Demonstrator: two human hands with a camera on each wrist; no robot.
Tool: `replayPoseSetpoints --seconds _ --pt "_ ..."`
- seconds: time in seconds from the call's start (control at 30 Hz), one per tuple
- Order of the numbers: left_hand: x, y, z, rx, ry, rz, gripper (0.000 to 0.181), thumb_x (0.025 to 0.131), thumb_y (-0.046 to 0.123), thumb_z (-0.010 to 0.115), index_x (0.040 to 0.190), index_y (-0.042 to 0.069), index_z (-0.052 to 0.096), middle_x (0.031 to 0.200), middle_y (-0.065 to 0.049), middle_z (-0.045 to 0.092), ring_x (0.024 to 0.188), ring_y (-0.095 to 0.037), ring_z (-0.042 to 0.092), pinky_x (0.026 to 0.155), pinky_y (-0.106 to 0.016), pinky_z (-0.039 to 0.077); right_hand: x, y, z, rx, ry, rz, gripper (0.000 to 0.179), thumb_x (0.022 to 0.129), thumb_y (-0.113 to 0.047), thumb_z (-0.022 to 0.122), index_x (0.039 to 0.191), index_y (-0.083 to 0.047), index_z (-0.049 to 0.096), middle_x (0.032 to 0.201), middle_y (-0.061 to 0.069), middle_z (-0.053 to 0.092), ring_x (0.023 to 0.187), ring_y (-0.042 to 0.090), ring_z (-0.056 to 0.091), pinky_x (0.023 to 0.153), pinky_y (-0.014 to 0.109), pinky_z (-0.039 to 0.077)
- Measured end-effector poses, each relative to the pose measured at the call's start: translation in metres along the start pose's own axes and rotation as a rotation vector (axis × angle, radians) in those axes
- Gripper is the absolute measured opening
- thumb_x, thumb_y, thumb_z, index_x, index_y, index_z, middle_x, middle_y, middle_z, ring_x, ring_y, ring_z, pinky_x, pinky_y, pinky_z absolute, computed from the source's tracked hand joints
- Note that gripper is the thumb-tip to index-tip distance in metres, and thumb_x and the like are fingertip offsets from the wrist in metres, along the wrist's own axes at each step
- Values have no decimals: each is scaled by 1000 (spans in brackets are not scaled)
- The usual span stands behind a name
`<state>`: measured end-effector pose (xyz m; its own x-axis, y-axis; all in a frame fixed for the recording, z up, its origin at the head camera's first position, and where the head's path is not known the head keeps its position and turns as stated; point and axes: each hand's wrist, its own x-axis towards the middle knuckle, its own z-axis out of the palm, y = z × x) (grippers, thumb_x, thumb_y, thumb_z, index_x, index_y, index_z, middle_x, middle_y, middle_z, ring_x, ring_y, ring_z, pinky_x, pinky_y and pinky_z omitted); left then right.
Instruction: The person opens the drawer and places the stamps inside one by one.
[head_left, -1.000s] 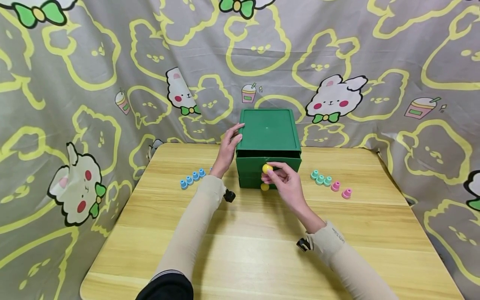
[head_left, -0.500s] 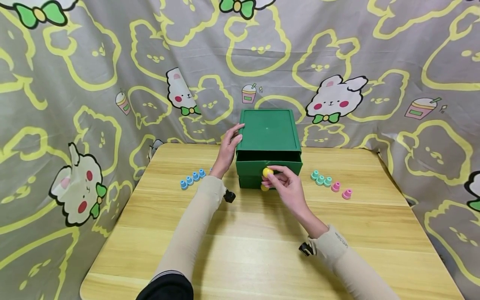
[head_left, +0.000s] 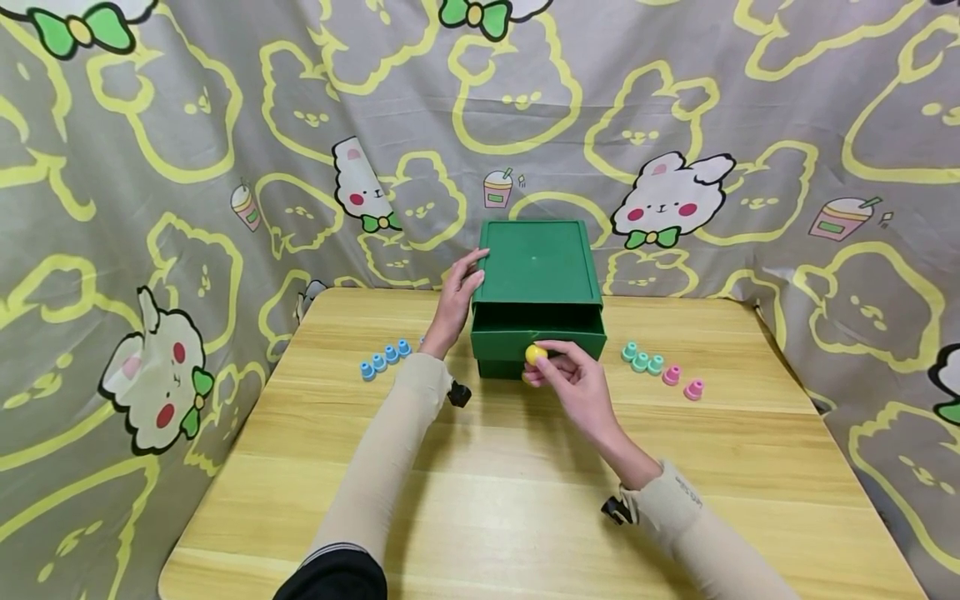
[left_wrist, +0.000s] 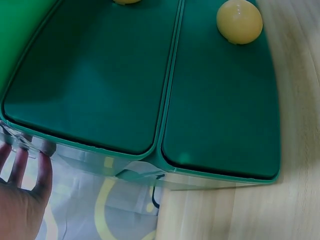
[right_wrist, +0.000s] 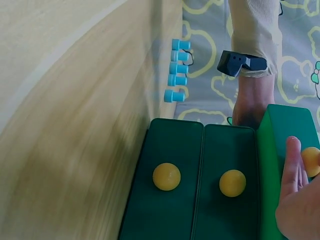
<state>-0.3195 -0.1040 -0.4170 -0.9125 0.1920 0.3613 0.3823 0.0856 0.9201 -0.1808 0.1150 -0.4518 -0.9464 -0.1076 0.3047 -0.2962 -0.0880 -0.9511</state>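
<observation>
A green drawer box (head_left: 534, 260) stands on the table, its top drawer (head_left: 495, 344) pulled partway out. My right hand (head_left: 577, 383) pinches the round yellow knob (head_left: 536, 355) of that drawer between thumb and fingers. My left hand (head_left: 452, 304) rests against the box's left side, with fingertips at the top edge. In the left wrist view the left fingers (left_wrist: 44, 175) touch the side wall. The right wrist view shows a lower knob (right_wrist: 232, 183) and a bottom knob (right_wrist: 166, 176) on two shut drawers beneath. The inside of the open drawer looks dark.
Several blue pegs (head_left: 391, 352) stand in a row left of the box. To its right are three teal pegs (head_left: 640, 359) and two pink pegs (head_left: 693, 389). A patterned curtain (head_left: 420, 100) hangs behind the wooden table (head_left: 495, 500).
The top drawer has slid farther out toward the person, with the right hand drawing back on its knob. The left hand has stayed on the box's side.
</observation>
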Motion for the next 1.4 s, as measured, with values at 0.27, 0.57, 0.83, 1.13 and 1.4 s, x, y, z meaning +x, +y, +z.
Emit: replayPoseSetpoints --seconds 0.27,0.57,0.83,1.13,1.4 --pt "6 -34 -2 -5 31 -9 48 108 25 48 155 14 49 167 -8 33 148 -32 37 123 -52 29 -8 2 4 13 -24 -23 29 102 -8 64 129 2 65 105 36 72 86 23 78 77 36 63" --pt "4 -34 1 22 41 13 46 108 28 48 153 19 52 164 -4 37 145 -28 40 121 -50 32 -14 -1 2 -4 -25 -19 29 102 -9 65 128 3 65 104 33 73 86 26 78 77 38 63" --pt "8 -33 2 30 39 21 46 108 27 47 153 19 52 164 -5 37 145 -28 40 121 -50 32 -17 -6 1 0 -21 -16 28 101 -8 65 128 3 65 105 33 74 85 25 78 77 36 63" --pt "1 -7 1 24 2 15 49 109 21 45 155 6 47 165 -17 34 146 -37 38 122 -54 31 -22 -6 -1 22 -43 -21 28 102 -6 63 127 6 64 107 39 70 85 20 78 76 37 63" --pt "-5 10 2 20 6 16 49 108 18 46 154 1 47 163 -20 35 144 -38 39 121 -54 31 -28 -7 -1 26 -52 -22 28 102 -4 63 127 7 64 106 42 68 85 26 78 76 42 63"
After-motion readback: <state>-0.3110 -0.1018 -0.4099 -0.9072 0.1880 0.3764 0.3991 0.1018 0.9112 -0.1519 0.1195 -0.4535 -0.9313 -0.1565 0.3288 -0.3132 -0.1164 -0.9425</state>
